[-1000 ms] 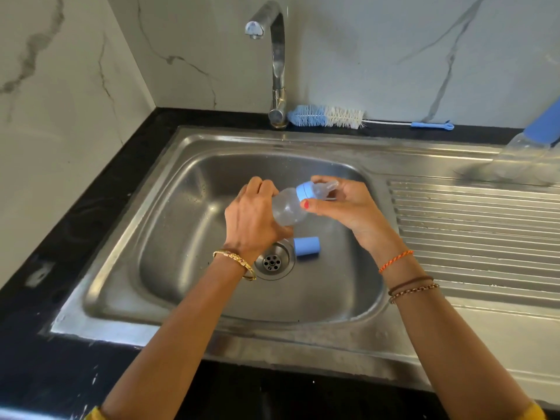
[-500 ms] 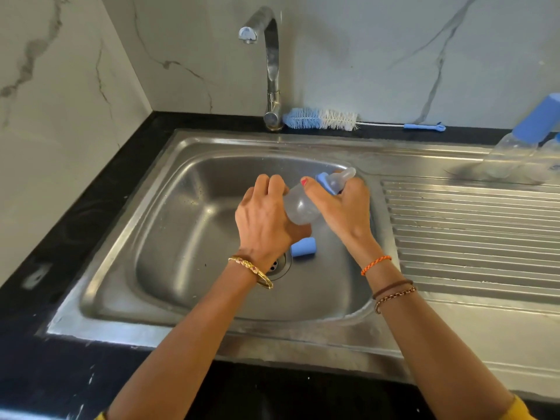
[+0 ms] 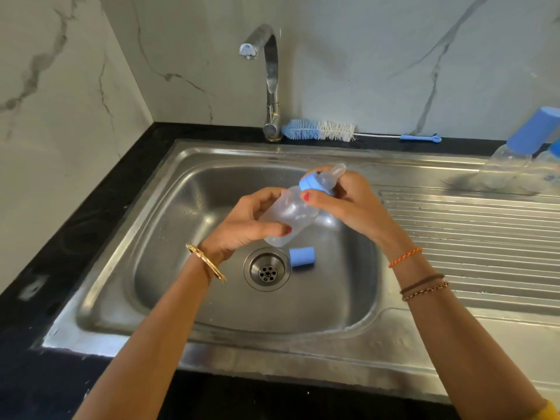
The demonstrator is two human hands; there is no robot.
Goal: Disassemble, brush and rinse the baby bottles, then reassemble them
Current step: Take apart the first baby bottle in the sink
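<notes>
My left hand (image 3: 242, 225) wraps its fingers around the clear bottle (image 3: 291, 216), tilted above the sink (image 3: 127, 268). My right hand (image 3: 345, 201) pinches the blue collar (image 3: 312, 184) below the teat (image 3: 335, 174). Beneath my fingers, 1 blue cap (image 3: 301, 256) lies beside the drain (image 3: 266, 269).
</notes>
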